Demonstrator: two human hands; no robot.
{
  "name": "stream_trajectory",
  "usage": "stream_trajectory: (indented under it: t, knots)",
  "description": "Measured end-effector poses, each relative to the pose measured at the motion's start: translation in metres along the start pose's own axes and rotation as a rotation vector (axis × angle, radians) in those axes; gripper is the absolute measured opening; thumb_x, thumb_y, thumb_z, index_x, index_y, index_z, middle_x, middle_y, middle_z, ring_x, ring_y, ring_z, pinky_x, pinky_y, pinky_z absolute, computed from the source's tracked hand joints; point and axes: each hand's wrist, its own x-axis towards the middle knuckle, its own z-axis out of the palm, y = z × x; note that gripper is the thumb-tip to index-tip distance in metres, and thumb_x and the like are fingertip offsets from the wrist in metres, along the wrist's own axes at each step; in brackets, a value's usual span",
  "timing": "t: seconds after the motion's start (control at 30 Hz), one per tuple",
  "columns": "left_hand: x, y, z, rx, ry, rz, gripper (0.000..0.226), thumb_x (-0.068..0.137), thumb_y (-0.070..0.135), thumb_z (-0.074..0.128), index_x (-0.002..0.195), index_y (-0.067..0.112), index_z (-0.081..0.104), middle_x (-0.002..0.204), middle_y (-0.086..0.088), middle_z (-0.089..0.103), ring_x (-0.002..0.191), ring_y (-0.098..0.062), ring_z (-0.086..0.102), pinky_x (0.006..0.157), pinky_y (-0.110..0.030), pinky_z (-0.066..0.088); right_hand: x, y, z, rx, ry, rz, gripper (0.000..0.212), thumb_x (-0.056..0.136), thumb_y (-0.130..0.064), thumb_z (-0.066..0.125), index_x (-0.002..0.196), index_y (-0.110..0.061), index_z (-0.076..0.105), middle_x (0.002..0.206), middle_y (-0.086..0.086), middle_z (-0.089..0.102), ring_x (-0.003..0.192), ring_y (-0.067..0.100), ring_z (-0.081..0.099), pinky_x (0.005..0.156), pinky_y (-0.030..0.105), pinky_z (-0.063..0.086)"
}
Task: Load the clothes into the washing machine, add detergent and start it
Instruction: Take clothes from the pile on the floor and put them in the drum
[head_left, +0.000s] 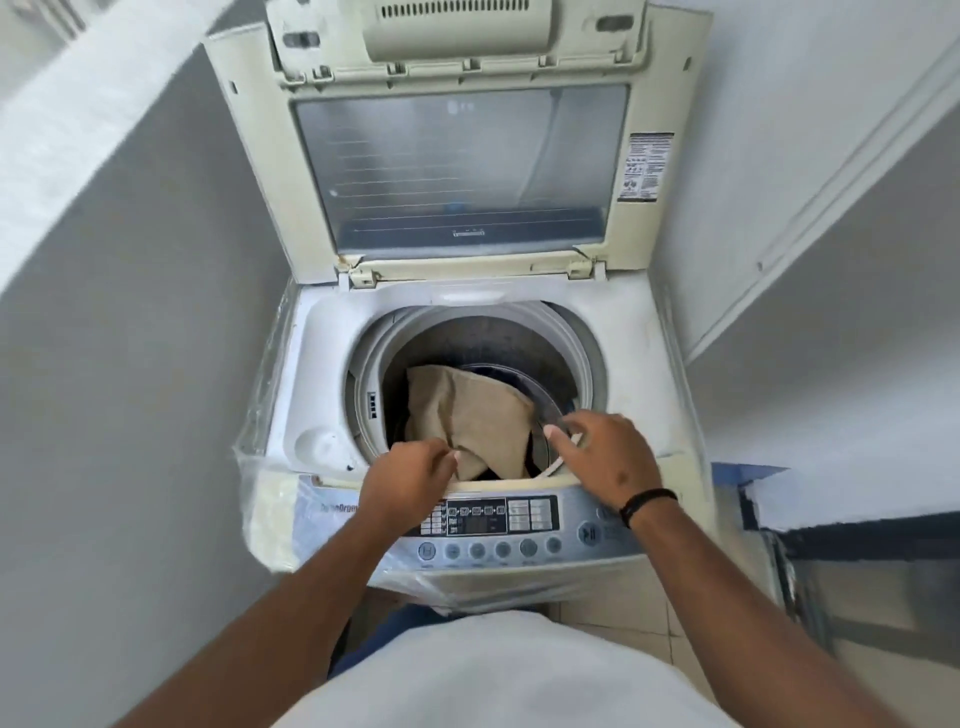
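Head view
Washing machine (644, 374): a top-loader standing between two grey walls; thin clear plastic wrap covers its front and left side.
Lid (457, 171): raised upright at the machine's back edge, its window facing the camera; a printed label sits on the right side of its frame.
Drum (483, 338): open and round, its dark metal wall showing at the back.
Beige cloth (478, 410): crumpled inside the drum toward the front, lying over darker clothes (498, 373) that show behind and under it.
Left hand (408, 480): above the front rim of the opening, left of centre, fingers curled downward just beside the beige cloth's lower edge; whether they pinch the cloth I cannot tell.
Right hand (605, 454): at the front right of the opening, fingers loose and spread, tips reaching over the rim toward the drum and holding nothing visible; a black band circles the wrist.
Control panel (514, 525): along the front edge, with a dark display and a row of round buttons, partly hidden by both forearms.
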Motion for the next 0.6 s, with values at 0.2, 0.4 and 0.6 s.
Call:
stream_trajectory:
  t: [0.2,0.4,0.6]
  knots:
    - [-0.024,-0.002,-0.002,-0.242,0.122,0.182,0.037,0.092,0.048,0.051,0.116,0.027,0.070,0.099,0.004,0.075,0.091,-0.019,0.067,0.082,-0.036,0.053,-0.081,0.010,-0.006,0.002,0.261,0.089,0.052,0.092,-0.050,0.062,0.132,-0.016,0.063,0.148,0.011,0.050,0.144,0.031,0.033,0.116,0.045,0.031]
    - [-0.047,0.015,0.017,-0.380,0.219,0.412,0.037,0.095,0.029,0.061,0.130,0.019,0.064,0.113,-0.003,0.071,0.102,-0.021,0.064,0.086,-0.042,0.055,-0.189,0.021,0.004,0.000,0.366,0.312,0.060,0.093,-0.061,0.049,0.135,-0.020,0.057,0.154,0.009,0.041,0.147,0.028,0.029,0.116,0.050,0.032]
    - [-0.090,0.090,0.065,-0.357,0.150,0.794,0.036,0.092,0.024,0.054,0.124,0.018,0.068,0.123,-0.002,0.070,0.116,-0.030,0.064,0.096,-0.051,0.048,-0.312,0.045,0.008,0.030,0.495,0.620,0.057,0.091,-0.062,0.047,0.126,-0.021,0.064,0.153,0.011,0.040,0.140,0.026,0.037,0.111,0.045,0.038]
